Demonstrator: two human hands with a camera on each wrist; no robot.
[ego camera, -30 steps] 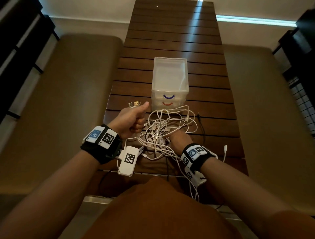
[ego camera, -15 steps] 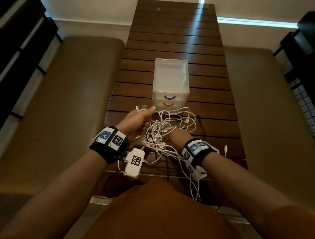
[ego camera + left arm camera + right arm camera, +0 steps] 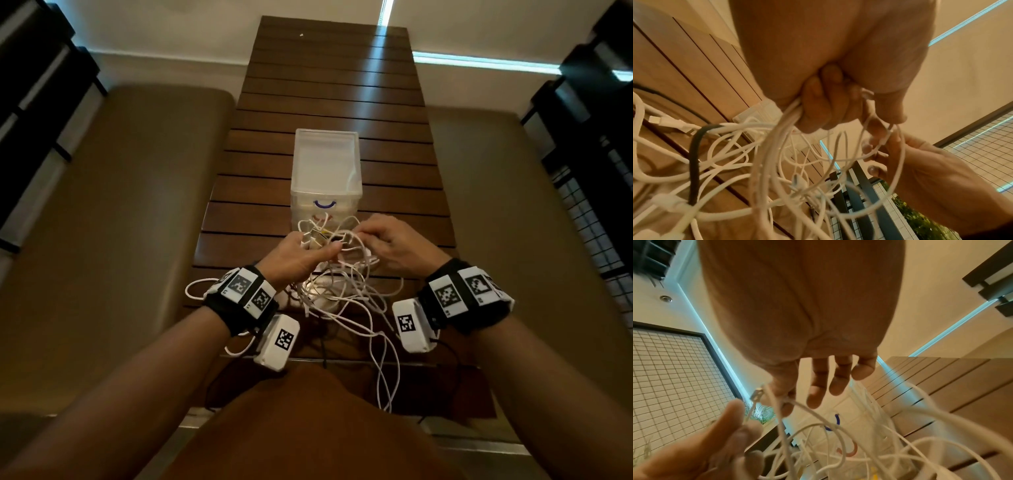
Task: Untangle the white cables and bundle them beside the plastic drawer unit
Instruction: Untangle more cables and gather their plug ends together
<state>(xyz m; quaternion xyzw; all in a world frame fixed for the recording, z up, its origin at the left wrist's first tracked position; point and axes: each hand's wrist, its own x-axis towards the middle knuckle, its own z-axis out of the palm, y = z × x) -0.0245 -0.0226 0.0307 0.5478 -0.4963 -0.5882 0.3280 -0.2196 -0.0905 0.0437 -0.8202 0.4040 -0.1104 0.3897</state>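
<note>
A tangle of white cables (image 3: pixel 342 287) hangs between my hands, just in front of the clear plastic drawer unit (image 3: pixel 326 168). Its lower loops lie on the table and trail over the near edge. My left hand (image 3: pixel 301 255) grips a bunch of strands (image 3: pixel 785 120) with curled fingers and holds a metal USB plug (image 3: pixel 757 395) at its thumb. To its right, my right hand (image 3: pixel 390 241) pinches one thin white strand (image 3: pixel 797 403) between thumb and forefinger; the other fingers (image 3: pixel 835 382) hang loosely. Both hands are raised off the table.
The slatted wooden table (image 3: pixel 329 85) stretches away behind the drawer unit. Padded benches (image 3: pixel 120 222) run along both sides. A black cable (image 3: pixel 694 162) threads through the white tangle. Dark railings stand at the far left and right.
Both hands rose and moved forward toward the drawer unit, lifting the top of the tangle. My right hand left the pile on the table and now pinches a strand beside my left.
</note>
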